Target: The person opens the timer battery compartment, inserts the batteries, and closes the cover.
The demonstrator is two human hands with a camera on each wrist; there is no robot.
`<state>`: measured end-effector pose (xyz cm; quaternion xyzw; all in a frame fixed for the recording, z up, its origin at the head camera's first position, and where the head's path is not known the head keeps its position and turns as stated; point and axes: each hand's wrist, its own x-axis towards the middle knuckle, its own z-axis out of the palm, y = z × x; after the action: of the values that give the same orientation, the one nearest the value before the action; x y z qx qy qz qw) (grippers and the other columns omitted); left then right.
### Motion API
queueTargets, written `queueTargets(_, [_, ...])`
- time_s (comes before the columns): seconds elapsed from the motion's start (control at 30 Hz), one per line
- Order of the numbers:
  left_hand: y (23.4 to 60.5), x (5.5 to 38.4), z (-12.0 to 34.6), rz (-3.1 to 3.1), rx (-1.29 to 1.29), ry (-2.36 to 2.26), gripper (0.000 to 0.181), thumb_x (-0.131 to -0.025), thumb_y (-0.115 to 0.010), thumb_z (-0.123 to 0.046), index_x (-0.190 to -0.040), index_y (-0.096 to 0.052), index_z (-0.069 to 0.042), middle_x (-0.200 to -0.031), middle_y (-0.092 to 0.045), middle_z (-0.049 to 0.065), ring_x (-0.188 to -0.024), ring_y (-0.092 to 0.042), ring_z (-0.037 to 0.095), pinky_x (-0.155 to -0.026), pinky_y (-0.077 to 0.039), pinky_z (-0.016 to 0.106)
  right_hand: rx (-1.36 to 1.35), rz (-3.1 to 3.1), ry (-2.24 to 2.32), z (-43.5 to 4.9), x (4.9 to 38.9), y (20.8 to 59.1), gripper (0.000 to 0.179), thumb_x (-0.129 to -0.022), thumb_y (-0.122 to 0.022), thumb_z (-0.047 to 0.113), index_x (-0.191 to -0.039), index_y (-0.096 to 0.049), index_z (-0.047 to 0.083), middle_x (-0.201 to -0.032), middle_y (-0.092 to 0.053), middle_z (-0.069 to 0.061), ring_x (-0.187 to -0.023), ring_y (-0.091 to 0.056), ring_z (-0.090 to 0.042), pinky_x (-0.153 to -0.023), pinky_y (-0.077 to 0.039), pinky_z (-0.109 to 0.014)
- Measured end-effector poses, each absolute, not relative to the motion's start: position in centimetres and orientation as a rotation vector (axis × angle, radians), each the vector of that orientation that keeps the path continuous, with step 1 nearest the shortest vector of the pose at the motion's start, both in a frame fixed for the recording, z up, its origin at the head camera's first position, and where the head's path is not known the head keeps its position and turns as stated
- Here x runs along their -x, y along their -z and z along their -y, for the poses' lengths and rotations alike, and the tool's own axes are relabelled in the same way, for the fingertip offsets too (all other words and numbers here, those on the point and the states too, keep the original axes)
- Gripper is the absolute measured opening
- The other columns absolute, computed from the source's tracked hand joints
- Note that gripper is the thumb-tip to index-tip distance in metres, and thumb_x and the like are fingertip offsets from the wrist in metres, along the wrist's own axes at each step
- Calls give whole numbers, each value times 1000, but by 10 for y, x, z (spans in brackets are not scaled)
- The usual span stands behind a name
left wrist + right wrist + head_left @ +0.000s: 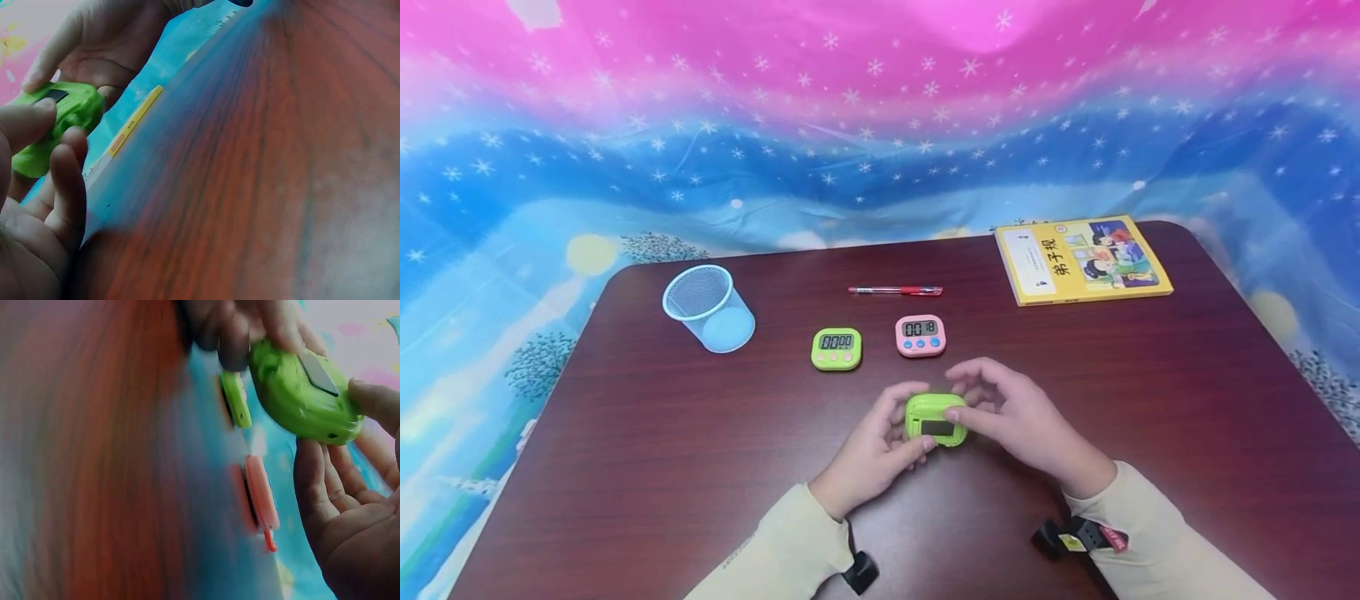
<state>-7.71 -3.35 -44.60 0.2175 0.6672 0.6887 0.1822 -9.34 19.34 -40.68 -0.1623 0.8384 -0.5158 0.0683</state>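
Observation:
A green digital timer is held up over the table, its back with a dark rectangular patch facing the head camera. My left hand grips its left side, thumb on the lower edge of the back. On the right, my right hand holds it too, with the thumb on the back near the patch and fingers at the far side. In the right wrist view the timer sits between both hands. Beyond them lie another green timer and a pink timer, displays up.
A red-capped pen lies behind the timers. To the left stands a light-blue mesh pen holder. A yellow book lies at the back right of the dark wooden table. A patterned cloth hangs behind.

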Motion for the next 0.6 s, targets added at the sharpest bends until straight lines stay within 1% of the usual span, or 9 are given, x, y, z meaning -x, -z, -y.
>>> queueTargets(0.07, [447,77,34,-1903,-612,-1960,60,-96,-65,1,-147,-35,-8,-124,-64,16,-77,-64,22,-65,-58,27,412,-2435,1609,-192,93,408,32,-87,-79,13,-116,-67,8,-97,-69,-1,-84,-68,-17,-70,-58,-28])
queueTargets(0.1, [447,77,34,-1907,-603,-1967,59,-96,-65,0,-147,-36,-8,-123,-64,15,-78,-64,22,-65,-58,26,395,-2401,1631,-191,93,409,31,-88,-79,13,-116,-67,6,-96,-69,-3,-83,-68,-18,-71,-59,-28])
queueTargets(0.23, [448,77,34,-1923,-547,-1974,41,-99,-63,-5,-137,-47,-6,-112,-67,17,-72,-63,19,-61,-56,25,391,-2374,1651,-188,91,412,17,-90,-76,16,-106,-72,11,-91,-72,-3,-81,-69,-18,-70,-59,-28])
queueTargets(0.33, [447,77,34,-1950,-509,-1968,30,-102,-60,-12,-130,-51,-6,-103,-68,21,-63,-63,21,-53,-55,28,393,-2403,1643,-187,90,413,15,-90,-77,19,-104,-73,14,-90,-72,0,-80,-69,-17,-69,-58,-28])
queueTargets(0.4, [447,77,34,-1966,-491,-1964,26,-104,-57,-16,-127,-53,-6,-99,-68,22,-60,-63,23,-50,-55,30,389,-2410,1636,-186,90,414,15,-90,-78,20,-103,-74,15,-89,-72,1,-79,-69,-16,-70,-58,-27])
queueTargets(0.6, [446,77,32,-2005,-436,-1969,24,-106,-51,-21,-124,-56,-7,-93,-68,19,-58,-63,21,-50,-58,36,390,-2401,1649,-182,89,414,15,-89,-79,19,-102,-73,15,-87,-72,1,-78,-68,-17,-69,-57,-27])
